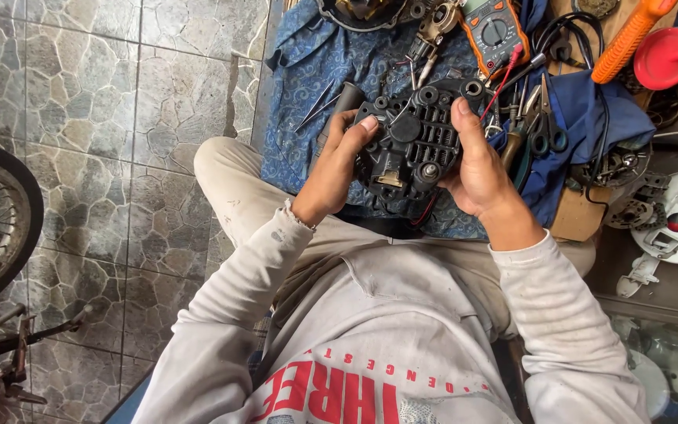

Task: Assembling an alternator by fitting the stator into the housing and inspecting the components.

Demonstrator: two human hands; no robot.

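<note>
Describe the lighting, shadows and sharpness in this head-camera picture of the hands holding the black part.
Head view: soft, even daylight, no harsh glare; left hand and right hand grip the black ribbed part in sharp focus; wide-angle lens bends the floor tiles at the edges.

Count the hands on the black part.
2. The left hand grips the black part on its left side, thumb on top; the right hand holds its right side. No other hands are visible.
</note>
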